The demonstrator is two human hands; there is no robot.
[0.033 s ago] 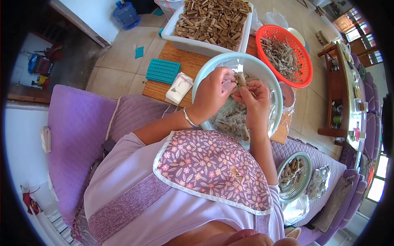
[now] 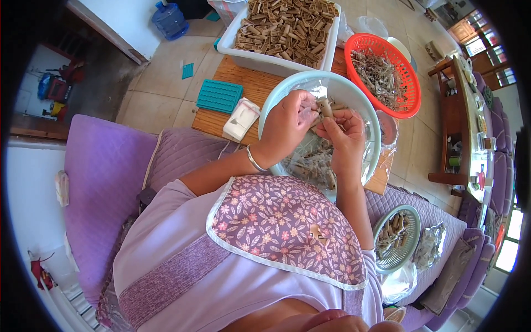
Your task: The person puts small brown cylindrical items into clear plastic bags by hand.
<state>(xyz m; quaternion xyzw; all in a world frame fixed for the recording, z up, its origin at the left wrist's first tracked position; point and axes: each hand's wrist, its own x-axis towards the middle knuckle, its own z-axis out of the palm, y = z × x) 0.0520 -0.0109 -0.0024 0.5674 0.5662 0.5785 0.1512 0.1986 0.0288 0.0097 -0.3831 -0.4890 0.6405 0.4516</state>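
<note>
My left hand (image 2: 287,124) pinches clear film (image 2: 307,114), and my right hand (image 2: 348,135) grips a brown tube (image 2: 326,108) near its lower end, close together above the pale basin (image 2: 376,138). Beyond it stands a white tub (image 2: 265,63) of brown pieces (image 2: 285,27), a red basket (image 2: 412,91) to its right; left, on the tabletop (image 2: 225,72), lie a teal tray (image 2: 219,95) and white packet (image 2: 241,119).

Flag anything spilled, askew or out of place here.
A small teal piece lies on the floor tiles, apart from the similarly coloured teal tray on the wooden table. It looks dropped, though it may have been left there deliberately. No spill is obvious.
</note>
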